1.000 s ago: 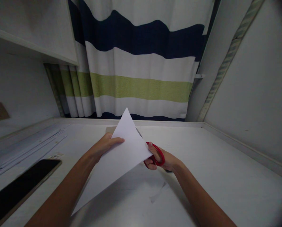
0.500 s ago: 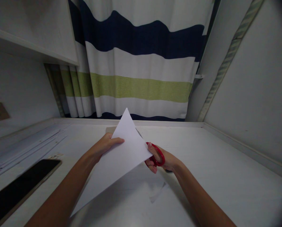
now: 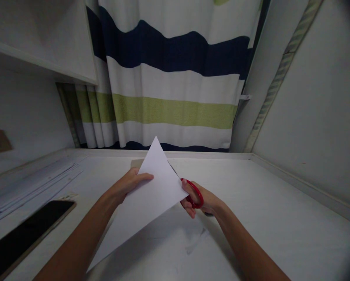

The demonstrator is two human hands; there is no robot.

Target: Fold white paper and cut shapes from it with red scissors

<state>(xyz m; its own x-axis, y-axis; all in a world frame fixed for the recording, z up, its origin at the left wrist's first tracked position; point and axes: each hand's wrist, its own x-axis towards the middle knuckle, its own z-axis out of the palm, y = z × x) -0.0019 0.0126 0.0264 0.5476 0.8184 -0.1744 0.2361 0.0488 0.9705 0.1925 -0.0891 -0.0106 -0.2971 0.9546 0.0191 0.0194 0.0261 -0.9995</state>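
Observation:
A white sheet of paper (image 3: 151, 199) is held up over the desk, one pointed corner upward. My left hand (image 3: 131, 182) pinches its left edge, thumb flat on the near face and the other fingers behind. In my right hand (image 3: 202, 198) is a pair of scissors with red handles (image 3: 199, 197), the thumb and fingers through the loops. The scissors lie along the paper's right edge; their blades are mostly hidden behind the sheet, so how far they are apart does not show.
A dark-screened phone (image 3: 31, 234) lies at the left of the white desk (image 3: 268, 218). Stacked papers (image 3: 40, 191) run along the left wall. A striped curtain (image 3: 175, 113) hangs behind, and a cabinet (image 3: 43, 47) juts out at upper left.
The view has tilted slightly, so the curtain and desk sit a little lower. Both hands keep their hold on the paper and the scissors, with hardly any other movement.

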